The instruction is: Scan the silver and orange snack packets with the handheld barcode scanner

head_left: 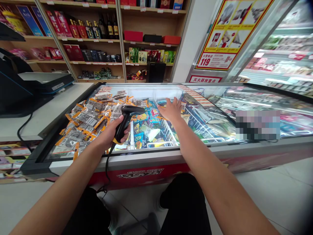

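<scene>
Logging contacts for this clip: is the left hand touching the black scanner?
Touching. The head view shows the left hand wrapped around the black scanner at its handle.

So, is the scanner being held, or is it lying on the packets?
Held: your left grip is wrapped around the handle of the scanner, and its cord hangs down the freezer's front.

Left of the grip (110,131), a weighing scale (45,79) sits on a white counter (46,112). Beyond it, wooden shelves (134,22) carry wine bottles (110,30) and a flat red box (133,36). Farther right are a fire-safety poster (215,40) marked 119 and a blurred refrigerated display (286,44).
</scene>
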Demonstrator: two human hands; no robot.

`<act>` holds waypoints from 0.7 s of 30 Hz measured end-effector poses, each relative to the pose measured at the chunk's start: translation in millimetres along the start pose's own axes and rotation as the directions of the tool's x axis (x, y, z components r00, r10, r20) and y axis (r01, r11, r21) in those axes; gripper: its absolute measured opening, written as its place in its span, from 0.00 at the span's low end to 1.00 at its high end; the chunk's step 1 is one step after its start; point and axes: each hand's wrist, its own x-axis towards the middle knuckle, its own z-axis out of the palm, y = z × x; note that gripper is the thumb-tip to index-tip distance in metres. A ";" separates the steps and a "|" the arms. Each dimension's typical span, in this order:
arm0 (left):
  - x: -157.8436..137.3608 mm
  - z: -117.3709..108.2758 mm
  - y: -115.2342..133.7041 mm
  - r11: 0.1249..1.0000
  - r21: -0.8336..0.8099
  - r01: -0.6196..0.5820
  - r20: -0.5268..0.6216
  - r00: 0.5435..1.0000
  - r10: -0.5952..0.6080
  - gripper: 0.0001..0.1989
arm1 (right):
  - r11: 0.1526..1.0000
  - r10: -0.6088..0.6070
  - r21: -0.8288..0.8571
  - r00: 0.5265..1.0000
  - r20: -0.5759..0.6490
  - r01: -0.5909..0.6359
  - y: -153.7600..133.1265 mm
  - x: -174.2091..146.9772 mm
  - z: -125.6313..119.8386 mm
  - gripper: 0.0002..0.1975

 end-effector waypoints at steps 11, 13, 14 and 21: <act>1.8 -3.0 -3.1 0.999 -0.039 -0.012 -0.033 0.999 0.011 0.25 | 0.973 0.167 -0.171 0.985 0.039 -0.158 40.6 17.2 -12.4 0.30; 2.6 -1.5 -1.6 0.998 -0.049 -0.040 -0.050 0.998 0.037 0.26 | 0.971 0.193 -0.147 0.981 0.008 -0.190 41.0 18.4 -16.8 0.28; 3.3 -1.0 -0.9 0.996 -0.063 -0.065 -0.062 0.996 0.061 0.26 | 0.976 0.179 -0.125 0.984 -0.020 -0.181 36.5 17.7 -17.2 0.27; 7.2 -3.3 2.0 0.961 -0.155 -0.230 -0.145 0.967 0.208 0.22 | 0.863 -0.504 0.135 0.847 0.169 0.487 -53.0 -11.1 12.0 0.27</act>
